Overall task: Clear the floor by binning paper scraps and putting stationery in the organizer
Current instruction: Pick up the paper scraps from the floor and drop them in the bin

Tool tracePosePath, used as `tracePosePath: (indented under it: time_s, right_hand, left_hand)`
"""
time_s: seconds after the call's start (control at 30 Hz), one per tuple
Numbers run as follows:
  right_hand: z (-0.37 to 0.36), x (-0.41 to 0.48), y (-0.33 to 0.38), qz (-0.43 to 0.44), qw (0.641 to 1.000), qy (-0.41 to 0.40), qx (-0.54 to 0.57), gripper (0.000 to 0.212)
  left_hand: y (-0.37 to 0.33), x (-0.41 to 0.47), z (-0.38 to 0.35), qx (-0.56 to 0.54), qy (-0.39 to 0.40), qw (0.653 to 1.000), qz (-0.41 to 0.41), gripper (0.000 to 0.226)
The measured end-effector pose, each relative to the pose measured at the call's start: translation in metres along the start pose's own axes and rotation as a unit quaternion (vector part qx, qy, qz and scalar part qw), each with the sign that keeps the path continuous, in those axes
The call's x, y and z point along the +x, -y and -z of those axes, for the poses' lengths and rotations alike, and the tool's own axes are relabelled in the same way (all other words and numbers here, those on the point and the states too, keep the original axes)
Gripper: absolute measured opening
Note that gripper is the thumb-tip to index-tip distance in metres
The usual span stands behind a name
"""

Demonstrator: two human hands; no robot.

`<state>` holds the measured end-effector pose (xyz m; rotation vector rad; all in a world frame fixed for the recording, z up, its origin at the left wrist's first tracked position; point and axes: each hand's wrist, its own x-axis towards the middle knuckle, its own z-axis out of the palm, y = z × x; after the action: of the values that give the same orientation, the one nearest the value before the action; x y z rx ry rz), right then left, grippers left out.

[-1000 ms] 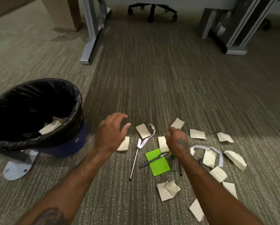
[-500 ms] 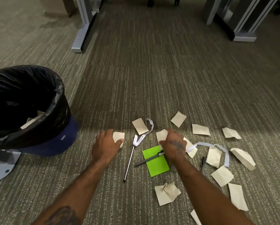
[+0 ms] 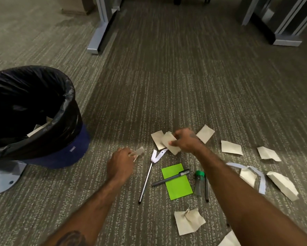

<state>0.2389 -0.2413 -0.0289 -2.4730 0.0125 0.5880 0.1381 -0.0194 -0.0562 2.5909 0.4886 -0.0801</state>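
The left hand (image 3: 120, 163) is pinching a small beige scrap (image 3: 137, 152) between thumb and fingers, lifted just off the carpet (image 3: 167, 77). The right hand (image 3: 185, 141) is gripping a larger scrap (image 3: 169, 142) by its edge, over another one lying flat. Working both hands at once looks like a way of gathering paper for a single trip to the bin (image 3: 42, 110), which is standing near on the left, its black liner open and some paper already lying inside. More scraps are lying scattered to the right. The pens (image 3: 170, 178), a green note (image 3: 176, 181) and a green-capped tube (image 3: 198, 182) are lying untouched between the arms, probably being left for later. No organizer is showing. A small label on the bin's blue base is too blurred to read.
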Motion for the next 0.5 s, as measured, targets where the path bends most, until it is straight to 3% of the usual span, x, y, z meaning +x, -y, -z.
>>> tracePosePath:
  time_s: [0.1, 0.3, 0.5]
  right_hand:
    - [-0.009, 0.009, -0.002, 0.0, 0.999, 0.004, -0.033, 0.034]
    - [-0.009, 0.013, -0.012, 0.001, 0.997, -0.073, 0.008, 0.021]
    - [0.042, 0.013, -0.044, -0.037, 0.974, -0.141, 0.172, 0.04]
  left_hand:
    - [-0.004, 0.013, 0.015, -0.025, 0.009, 0.999, -0.021, 0.028]
    - [-0.035, 0.046, 0.02, -0.059, 0.049, 0.993, -0.086, 0.027]
    - [-0.08, 0.061, -0.009, -0.012, 0.115, 0.985, -0.127, 0.022]
